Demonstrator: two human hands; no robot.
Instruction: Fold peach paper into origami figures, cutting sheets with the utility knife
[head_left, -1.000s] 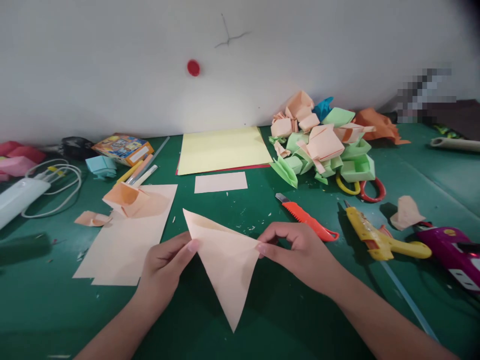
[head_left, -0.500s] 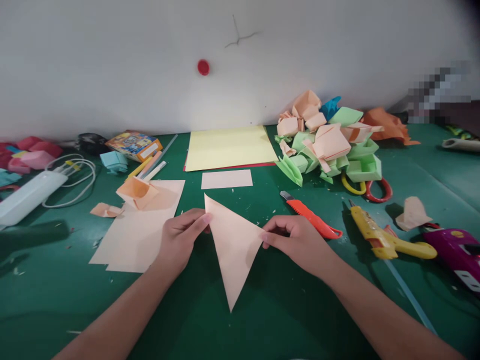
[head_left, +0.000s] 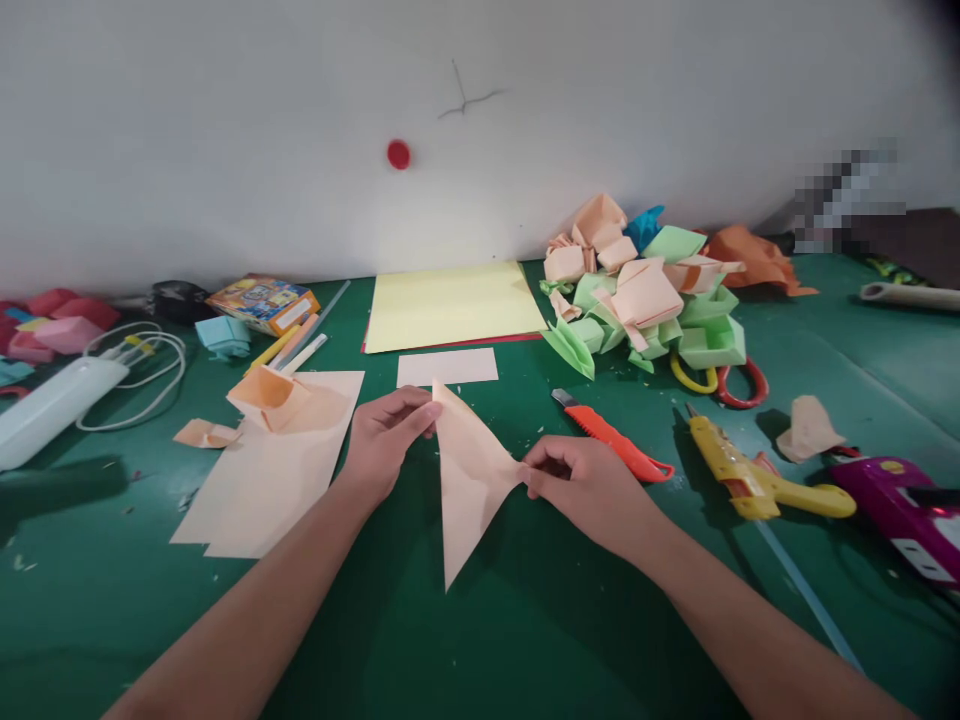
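A peach sheet of paper (head_left: 469,470), folded into a triangle, hangs between my hands above the green table. My left hand (head_left: 386,435) pinches its upper left corner between thumb and fingers. With thumb and forefinger, my right hand (head_left: 577,475) grips the right corner, where the paper bunches slightly. One point of the triangle hangs down toward me. Just beyond the paper lies a small pale paper strip (head_left: 448,367). An orange-red utility knife (head_left: 619,440) rests close behind my right hand. Left of my left hand are flat peach sheets (head_left: 277,480) with a folded paper box (head_left: 270,398) on them.
A pile of folded peach and green paper pieces (head_left: 645,295) stands at the back right, near scissors (head_left: 742,383). A yellow glue gun (head_left: 757,475) and a purple power strip (head_left: 900,510) lie at right. Yellow paper (head_left: 454,305) lies by the wall; a white corded device (head_left: 60,410) sits left.
My left hand has moved right and slightly up, closer to my right hand. The triangle has narrowed and now bows, with its lower point higher and a little left. The camera view has shifted slightly.
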